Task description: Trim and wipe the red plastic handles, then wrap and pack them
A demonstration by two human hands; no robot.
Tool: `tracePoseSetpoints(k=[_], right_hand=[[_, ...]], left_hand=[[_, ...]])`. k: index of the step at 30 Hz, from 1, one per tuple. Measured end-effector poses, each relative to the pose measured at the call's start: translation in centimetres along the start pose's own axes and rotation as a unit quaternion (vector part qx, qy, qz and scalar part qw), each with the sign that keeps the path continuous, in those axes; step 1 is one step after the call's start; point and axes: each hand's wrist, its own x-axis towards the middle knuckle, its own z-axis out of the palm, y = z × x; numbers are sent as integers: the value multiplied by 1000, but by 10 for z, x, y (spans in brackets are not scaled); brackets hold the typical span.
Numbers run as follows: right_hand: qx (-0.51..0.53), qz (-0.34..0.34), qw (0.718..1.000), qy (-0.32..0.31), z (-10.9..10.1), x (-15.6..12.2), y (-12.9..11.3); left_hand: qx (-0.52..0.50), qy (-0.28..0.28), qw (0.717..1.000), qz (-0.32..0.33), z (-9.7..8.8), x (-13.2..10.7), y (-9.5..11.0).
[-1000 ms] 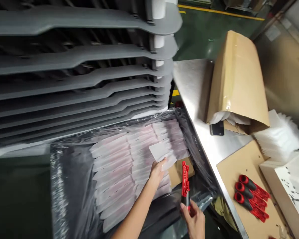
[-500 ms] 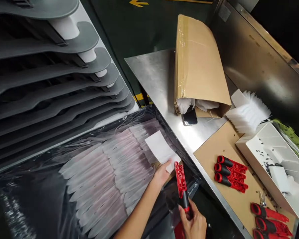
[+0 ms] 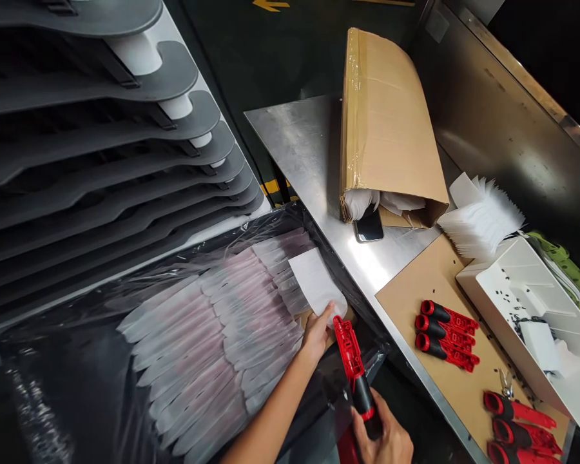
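My left hand (image 3: 316, 335) is closed on the lower end of a thin white foam sleeve (image 3: 313, 277), pinching it between thumb and fingers. In my right hand (image 3: 385, 430) is a red and black tool handle half (image 3: 350, 353), gripped by its black end. Its red ribbed end points up and lies right at the mouth of the sleeve; I cannot tell whether the tip is inside. Below and left, rows of sleeved pieces (image 3: 174, 361), showing faint red through the white, lie in a bin lined with dark plastic (image 3: 72, 399).
On the steel table (image 3: 299, 138) are a cardboard box (image 3: 391, 116), a phone (image 3: 369, 228), a fanned stack of sleeves (image 3: 486, 216) and a white bin (image 3: 512, 274). Several red and black handle halves (image 3: 447, 336) lie on a brown board (image 3: 415, 283). Stacked grey trays (image 3: 125, 154) stand left.
The sleeve and my left hand have shifted slightly right and up. The handle half has turned a little, its red tip now closer to the sleeve's mouth; my right hand has moved slightly right and down.
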Motion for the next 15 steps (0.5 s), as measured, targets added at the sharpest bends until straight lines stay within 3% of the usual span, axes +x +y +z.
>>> tracePoseSetpoints(k=[9, 15], right_hand=[[-52, 4, 998, -23, -2, 10, -4], [-78, 5, 996, -47, 3, 11, -2]], left_hand=[[6, -14, 1000, -7, -6, -3, 7], [-47, -6, 999, -5, -6, -9, 11]])
